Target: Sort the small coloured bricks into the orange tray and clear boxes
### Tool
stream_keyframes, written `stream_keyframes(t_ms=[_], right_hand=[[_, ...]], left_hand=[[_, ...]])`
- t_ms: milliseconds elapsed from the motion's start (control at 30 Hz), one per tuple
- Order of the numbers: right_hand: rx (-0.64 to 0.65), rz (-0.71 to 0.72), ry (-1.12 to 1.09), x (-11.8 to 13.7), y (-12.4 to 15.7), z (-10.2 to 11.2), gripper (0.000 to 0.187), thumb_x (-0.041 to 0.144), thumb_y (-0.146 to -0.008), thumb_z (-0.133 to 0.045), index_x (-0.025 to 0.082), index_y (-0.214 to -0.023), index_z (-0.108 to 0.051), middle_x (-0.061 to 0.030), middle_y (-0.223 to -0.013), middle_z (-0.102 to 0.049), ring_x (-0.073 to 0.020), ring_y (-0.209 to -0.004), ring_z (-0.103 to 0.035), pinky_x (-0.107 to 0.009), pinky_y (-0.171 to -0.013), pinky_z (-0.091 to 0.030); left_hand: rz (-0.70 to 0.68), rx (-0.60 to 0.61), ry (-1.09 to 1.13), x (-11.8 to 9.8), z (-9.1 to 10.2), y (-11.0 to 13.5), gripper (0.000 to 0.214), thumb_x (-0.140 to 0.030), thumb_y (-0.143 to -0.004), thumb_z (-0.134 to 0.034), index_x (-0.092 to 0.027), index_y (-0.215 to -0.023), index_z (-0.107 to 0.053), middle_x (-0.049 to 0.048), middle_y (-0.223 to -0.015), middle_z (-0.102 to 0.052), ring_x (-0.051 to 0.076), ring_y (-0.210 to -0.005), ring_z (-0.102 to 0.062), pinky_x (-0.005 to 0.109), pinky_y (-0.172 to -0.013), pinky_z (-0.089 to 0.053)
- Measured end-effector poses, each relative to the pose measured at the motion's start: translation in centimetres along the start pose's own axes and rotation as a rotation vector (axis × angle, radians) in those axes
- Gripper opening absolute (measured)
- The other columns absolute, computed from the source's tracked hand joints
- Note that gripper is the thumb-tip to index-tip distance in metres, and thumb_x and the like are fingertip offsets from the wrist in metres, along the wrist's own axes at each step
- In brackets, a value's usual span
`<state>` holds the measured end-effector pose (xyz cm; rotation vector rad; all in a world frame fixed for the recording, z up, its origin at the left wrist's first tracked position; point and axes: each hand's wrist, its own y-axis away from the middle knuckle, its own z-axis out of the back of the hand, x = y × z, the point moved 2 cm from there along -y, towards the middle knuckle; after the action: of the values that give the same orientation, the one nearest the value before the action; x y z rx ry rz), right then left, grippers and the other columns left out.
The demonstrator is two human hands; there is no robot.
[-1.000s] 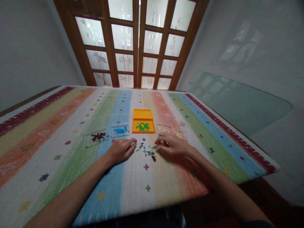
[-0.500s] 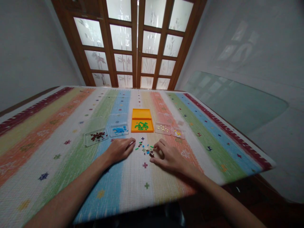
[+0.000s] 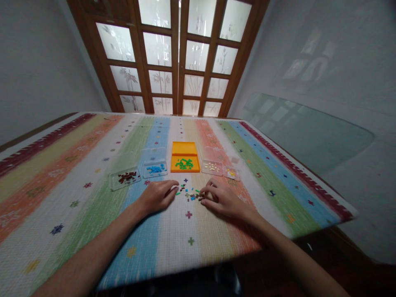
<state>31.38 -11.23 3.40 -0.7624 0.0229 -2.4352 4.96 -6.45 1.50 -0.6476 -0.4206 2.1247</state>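
A small pile of mixed tiny bricks (image 3: 189, 194) lies on the striped tablecloth (image 3: 77, 214) between my hands. My left hand (image 3: 157, 196) rests palm down, fingers stretched, its fingertips touching the pile's left edge and holding nothing. My right hand (image 3: 221, 199) has its fingers curled at the pile's right edge; whether a piece is pinched is too small to tell. Behind the pile stand a clear tray of brown pieces (image 3: 125, 178), a clear tray of blue pieces (image 3: 155, 169), an orange box of green pieces (image 3: 185, 164), a clear tray of pale pieces (image 3: 212, 167) and a small tray of yellow pieces (image 3: 232, 173).
A wooden door with frosted panes (image 3: 179, 62) stands behind the table. A glass sheet (image 3: 309, 132) leans against the right wall. The table's right edge (image 3: 312, 183) runs diagonally close to my right forearm.
My right hand swept from the tray side down to the pile's lower right, then drew back to the pile's right edge with fingers curled. My left hand stayed put.
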Motion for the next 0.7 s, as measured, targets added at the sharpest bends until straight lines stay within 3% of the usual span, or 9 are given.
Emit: stream_keyframes(t_ms=[333, 700], right_hand=[[0.038, 0.014, -0.038, -0.1, 0.0, -0.8, 0.021, 0.024, -0.100, -0.058, 0.021, -0.114, -0.074, -0.0090, -0.108, -0.065, -0.0189, -0.091, -0.063, -0.035, -0.085, -0.050], [-0.007, 0.006, -0.020, 0.2, -0.2, -1.5, 0.016, 0.009, -0.095, -0.054, 0.019, -0.098, -0.066, -0.0071, -0.101, -0.065, -0.0178, -0.086, -0.062, -0.031, -0.077, -0.047]], left_hand=[[-0.054, -0.017, 0.048, -0.4, -0.4, 0.0, 0.020, -0.020, -0.099, -0.050, -0.016, -0.107, -0.067, 0.0082, -0.092, -0.078, 0.018, -0.075, -0.073, 0.028, -0.068, -0.057], [-0.072, -0.015, 0.021, -0.4, -0.4, 0.1, 0.021, -0.021, -0.100, -0.049, -0.016, -0.107, -0.068, 0.0086, -0.094, -0.078, 0.018, -0.076, -0.073, 0.029, -0.069, -0.057]])
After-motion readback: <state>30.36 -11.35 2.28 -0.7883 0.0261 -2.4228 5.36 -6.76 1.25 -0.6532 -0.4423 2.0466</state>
